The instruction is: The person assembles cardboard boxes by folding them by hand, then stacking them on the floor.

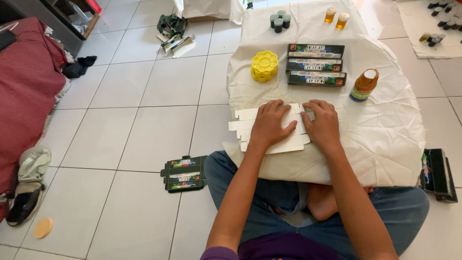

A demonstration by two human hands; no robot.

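white tiled floor, red bedding

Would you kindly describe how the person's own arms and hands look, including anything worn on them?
Both forearms are bare; no gloves, rings, watch or bracelets show on the left hand or the right hand. The only sleeve visible is the purple shirt's short sleeve at the left upper arm. Fingers are uncovered, with short nails.

the person wears blue denim jeans, creased at the knees. a purple shirt shows below the jeans at the bottom edge, with a short purple sleeve on the left arm. both forearms are bare, and the left hand and right hand wear no gloves, rings or watch. a bare foot shows between the jeans' legs.
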